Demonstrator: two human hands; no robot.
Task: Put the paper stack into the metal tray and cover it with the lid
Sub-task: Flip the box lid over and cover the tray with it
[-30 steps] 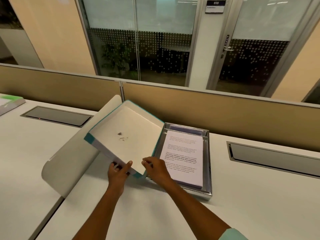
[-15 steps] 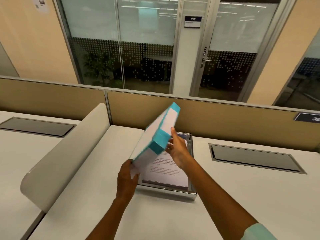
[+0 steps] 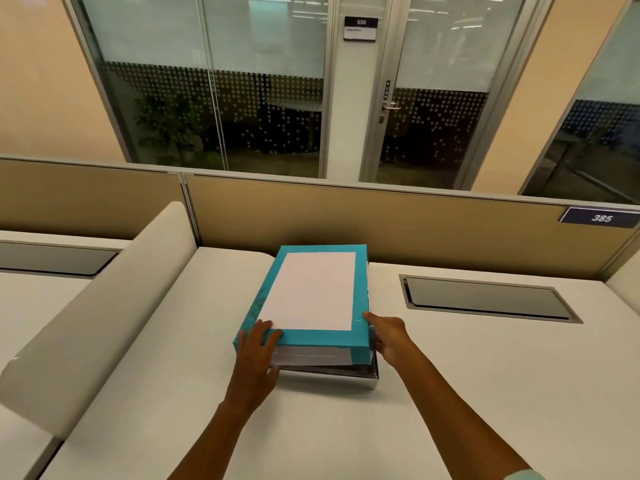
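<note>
Lid [image 3: 313,289] now flipped down over metal tray [image 3: 367,377] (near edge not seated), both hands [image 3: 258,351] clamped on its corners, paper stack hidden beneath.

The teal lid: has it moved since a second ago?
Yes. The teal lid was held open-side up left of the metal tray; it now lies flipped over on top of the tray, both hands at its near corners.

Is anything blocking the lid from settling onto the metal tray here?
Nothing visible does. The lid sits over the metal tray, its near edge raised, with the left hand and right hand on its near corners.
</note>
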